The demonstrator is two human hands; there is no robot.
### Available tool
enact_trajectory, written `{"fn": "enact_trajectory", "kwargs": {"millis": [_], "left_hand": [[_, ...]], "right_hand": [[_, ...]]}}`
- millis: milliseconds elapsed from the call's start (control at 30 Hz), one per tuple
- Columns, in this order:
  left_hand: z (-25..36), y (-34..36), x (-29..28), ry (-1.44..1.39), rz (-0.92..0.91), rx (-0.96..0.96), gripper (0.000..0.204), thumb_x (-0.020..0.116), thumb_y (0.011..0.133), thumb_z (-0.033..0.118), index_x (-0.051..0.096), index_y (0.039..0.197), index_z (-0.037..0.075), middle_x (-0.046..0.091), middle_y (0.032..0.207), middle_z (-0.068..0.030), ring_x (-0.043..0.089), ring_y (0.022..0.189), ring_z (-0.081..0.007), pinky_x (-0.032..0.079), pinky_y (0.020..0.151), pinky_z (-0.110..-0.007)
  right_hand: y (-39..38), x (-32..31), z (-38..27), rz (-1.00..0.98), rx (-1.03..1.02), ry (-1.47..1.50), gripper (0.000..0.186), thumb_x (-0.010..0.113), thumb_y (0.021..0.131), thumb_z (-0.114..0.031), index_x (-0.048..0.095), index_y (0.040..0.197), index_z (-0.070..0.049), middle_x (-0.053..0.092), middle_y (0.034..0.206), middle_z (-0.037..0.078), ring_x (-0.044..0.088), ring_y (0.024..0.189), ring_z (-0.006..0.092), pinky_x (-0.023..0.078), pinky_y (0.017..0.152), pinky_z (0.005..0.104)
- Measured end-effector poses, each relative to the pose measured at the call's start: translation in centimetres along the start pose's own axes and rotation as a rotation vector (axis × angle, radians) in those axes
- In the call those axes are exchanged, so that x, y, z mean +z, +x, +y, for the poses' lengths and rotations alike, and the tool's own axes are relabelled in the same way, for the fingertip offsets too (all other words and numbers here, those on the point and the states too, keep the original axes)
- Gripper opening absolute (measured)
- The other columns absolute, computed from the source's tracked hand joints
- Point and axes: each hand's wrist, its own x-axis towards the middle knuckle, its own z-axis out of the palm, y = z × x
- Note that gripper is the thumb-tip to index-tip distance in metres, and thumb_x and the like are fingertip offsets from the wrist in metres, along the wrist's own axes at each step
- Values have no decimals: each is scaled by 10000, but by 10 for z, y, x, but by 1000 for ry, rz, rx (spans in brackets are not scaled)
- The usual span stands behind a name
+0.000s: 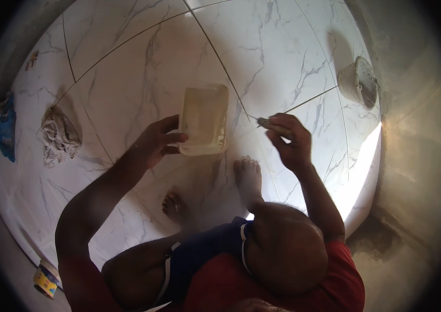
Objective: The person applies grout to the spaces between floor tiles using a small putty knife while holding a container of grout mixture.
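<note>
My left hand [160,141] grips the near-left side of a translucent, pale yellowish rectangular plastic tub [204,119], with fingers and thumb closed on its wall. The tub is tilted above the tiles, and I cannot make out what is in it. To the right, my right hand [292,138] pinches a small slim tool [263,121] with a greyish end. Its tip is close to a dark tile joint [311,98]; whether it touches the floor cannot be told. Most of the tool is hidden by the fingers.
White marble-patterned tiles [142,67] cover the floor. A cement-smeared bucket [353,83] stands far right by the grey wall [413,104]. Crumpled whitish cloth [60,136] and a blue bag-like item [5,127] lie left. A yellow-and-blue tub [46,281] is lower left. My bare feet [249,179] are close by.
</note>
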Motion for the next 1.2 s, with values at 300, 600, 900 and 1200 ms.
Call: {"fn": "enact_trajectory", "kwargs": {"millis": [300,600,900,1200], "left_hand": [[-15,58,49,-67,44,-92,722,754,816,60,453,1467,-17,613,1301,-127,643,1175,-246,582,983,-422],[-32,86,85,-118,107,-105,687,778,853,97,464,1450,-32,623,1274,-138,661,1132,-255,609,940,-420],[-39,87,98,-89,136,-42,701,742,851,52,427,1470,-46,607,1309,-139,649,1155,-239,614,920,-391],[-43,94,92,-137,182,35,639,729,874,61,460,1444,-38,623,1268,-137,663,1114,-244,613,892,-363]], "right_hand": [[50,44,78,-259,-313,-166,249,715,855,-122,610,1081,-109,672,1067,58,666,960,290,573,746,395],[-6,35,89,-300,-80,49,305,775,823,-92,638,1096,-96,688,1066,92,676,956,307,570,760,396],[2,16,96,-228,3,46,284,776,830,-90,639,1078,-95,684,952,84,683,866,292,567,732,404],[6,30,92,-224,93,245,252,769,852,-150,647,1052,-57,696,893,104,703,808,272,563,685,379]]}}
